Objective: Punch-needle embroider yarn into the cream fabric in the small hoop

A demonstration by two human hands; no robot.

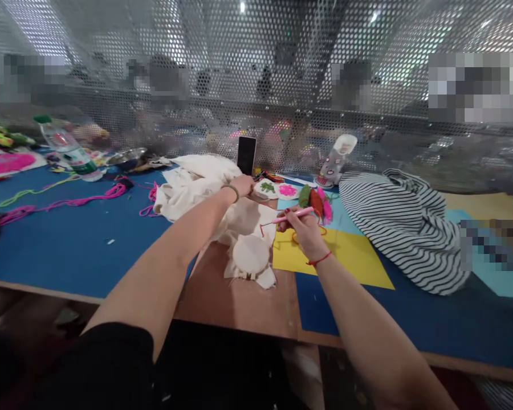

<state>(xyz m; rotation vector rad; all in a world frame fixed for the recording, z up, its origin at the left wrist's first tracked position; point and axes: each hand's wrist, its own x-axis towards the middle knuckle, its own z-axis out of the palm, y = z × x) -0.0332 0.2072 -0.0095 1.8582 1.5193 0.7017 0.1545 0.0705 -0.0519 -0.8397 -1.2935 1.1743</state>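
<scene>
My right hand (304, 229) grips a pink punch needle tool (294, 216) with red yarn trailing from its tip, held over the yellow mat (350, 256). My left hand (241, 185) reaches forward and rests on a pile of cream fabric (196, 182), fingers curled on the cloth. Between my arms lies a round embroidery hoop (251, 254) stretched with cream cloth, on the brown board. Small finished pieces with green (267, 187) and pink (288, 190) designs lie just beyond my hands.
Skeins of green, red and pink yarn (315, 202) sit by the pieces. A phone (246, 154) stands against the perforated metal screen. A striped cloth bag (406, 225) lies right. A water bottle (68, 149) and loose pink yarn (68, 203) lie left on the blue mat.
</scene>
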